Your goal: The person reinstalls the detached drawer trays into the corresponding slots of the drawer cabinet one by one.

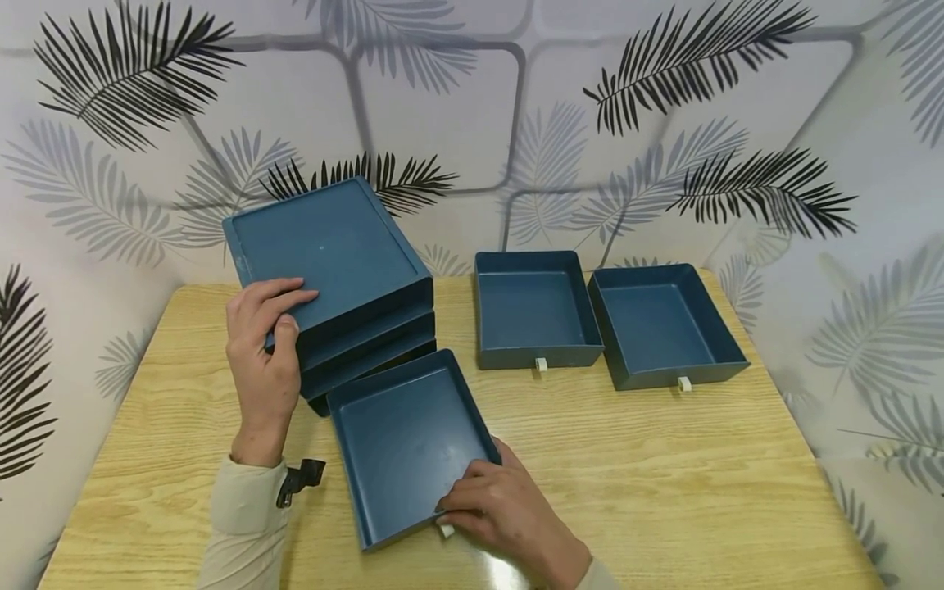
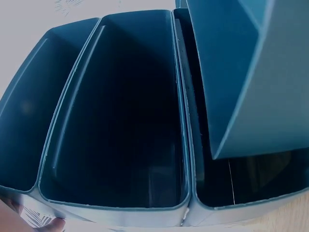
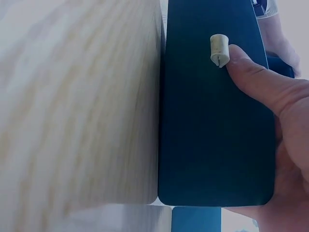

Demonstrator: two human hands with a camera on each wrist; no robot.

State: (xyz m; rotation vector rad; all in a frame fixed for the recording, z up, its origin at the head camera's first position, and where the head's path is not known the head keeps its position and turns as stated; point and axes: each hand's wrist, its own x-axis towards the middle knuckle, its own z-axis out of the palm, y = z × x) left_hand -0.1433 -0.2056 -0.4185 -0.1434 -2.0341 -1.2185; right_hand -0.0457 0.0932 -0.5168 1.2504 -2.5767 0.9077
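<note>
A dark blue drawer cabinet (image 1: 324,246) with stacked openings stands at the left of the table. My left hand (image 1: 265,344) rests on its front left corner, fingers lying across the top. In the left wrist view, the cabinet's hollow slots (image 2: 116,106) show, with a drawer (image 2: 270,106) angled at the lowest one. My right hand (image 1: 501,508) grips this drawer (image 1: 406,442) by its front wall, near the right corner. The thumb presses the front face (image 3: 212,135) beside a small white knob (image 3: 219,50). The drawer's back edge overlaps the lowest opening in the head view.
Two more blue drawers, one in the middle (image 1: 538,359) and one at the right (image 1: 664,377), sit on the wooden table (image 1: 649,492), white knobs facing front. A wall with leaf patterns (image 1: 442,123) stands behind the table. A black strap clip (image 1: 301,482) is on the left sleeve.
</note>
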